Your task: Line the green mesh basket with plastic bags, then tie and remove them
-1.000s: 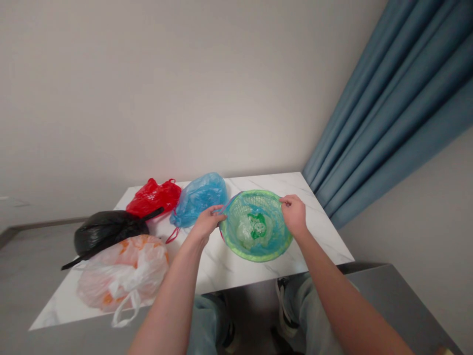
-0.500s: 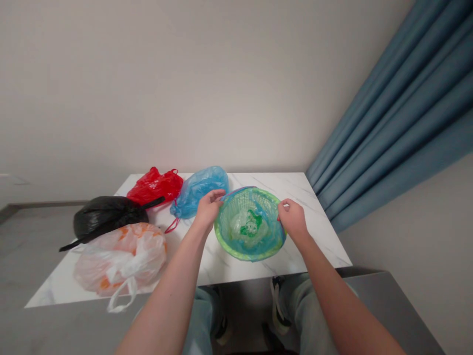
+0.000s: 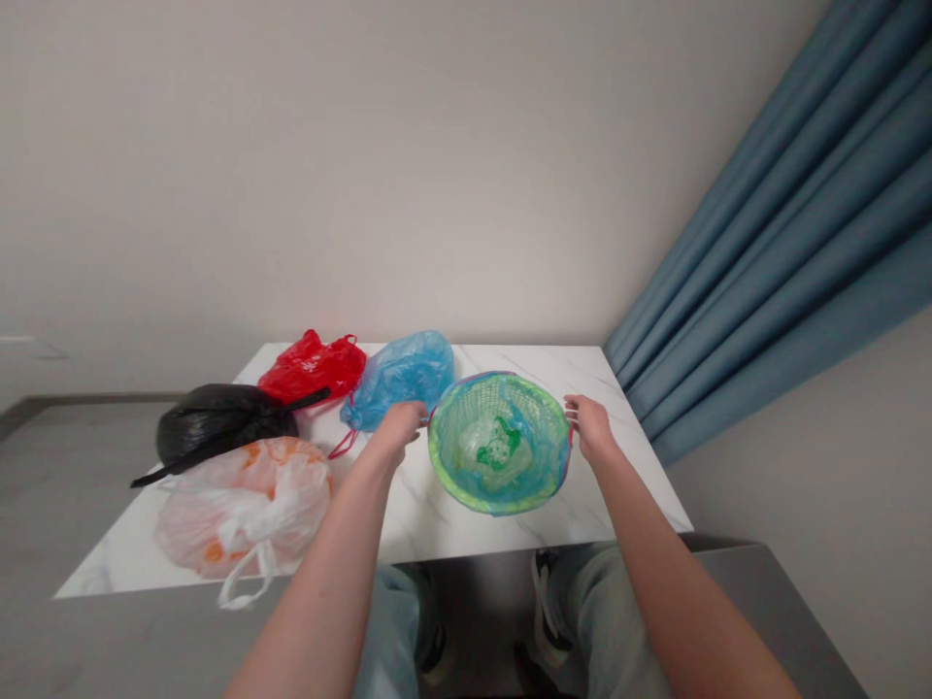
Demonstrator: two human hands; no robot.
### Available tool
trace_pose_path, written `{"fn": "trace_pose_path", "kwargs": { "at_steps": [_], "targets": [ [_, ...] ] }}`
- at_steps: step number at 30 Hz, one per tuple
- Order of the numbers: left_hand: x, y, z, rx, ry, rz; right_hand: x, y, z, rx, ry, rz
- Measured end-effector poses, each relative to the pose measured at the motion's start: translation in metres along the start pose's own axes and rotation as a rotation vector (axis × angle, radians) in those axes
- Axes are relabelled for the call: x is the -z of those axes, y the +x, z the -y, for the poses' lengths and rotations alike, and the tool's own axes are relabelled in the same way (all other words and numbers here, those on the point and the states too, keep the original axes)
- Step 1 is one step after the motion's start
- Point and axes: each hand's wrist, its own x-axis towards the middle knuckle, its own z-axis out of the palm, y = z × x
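A green mesh wastebasket [image 3: 446, 476] stands on the white table, lined with a thin blue plastic bag [image 3: 543, 449] folded over its rim. Crumpled clear plastic with a green print [image 3: 499, 444] lies inside. At the basket's left side, my left hand [image 3: 403, 424] is closed, pinching a bit of the bag's red drawstring near the rim. My right hand [image 3: 591, 424] is at the opposite side, fingers curled on the red drawstring [image 3: 571, 437] there. Both hands are just outside the rim, and their fingertips are partly hidden.
Left on the marble-patterned table [image 3: 408, 524] lie a blue bag [image 3: 408, 374], a red bag [image 3: 313, 367], a black bag [image 3: 218, 422] and a whitish bag with orange inside [image 3: 248, 510]. A wall stands behind; a blue curtain [image 3: 786, 223] hangs at right.
Both hands have moved outward from the basket's rim, drawing red drawstring out at the sides. The basket stays in about the same place, and the view has shifted slightly.
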Motion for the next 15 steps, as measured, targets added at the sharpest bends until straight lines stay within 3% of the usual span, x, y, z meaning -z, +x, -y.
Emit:
{"fn": "trace_pose_path", "kwargs": {
  "at_steps": [2, 6, 15],
  "targets": [
    [0.012, -0.01, 0.002, 0.134, 0.11, 0.079, -0.004, 0.002, -0.005, -0.163, 0.061, 0.088],
    [0.026, -0.024, 0.002, 0.307, 0.148, 0.262, -0.01, -0.002, -0.01, -0.179, 0.051, 0.112],
    [0.027, -0.026, 0.001, 0.334, 0.11, 0.399, -0.019, -0.007, -0.005, -0.32, 0.094, 0.211]
  ]
}}
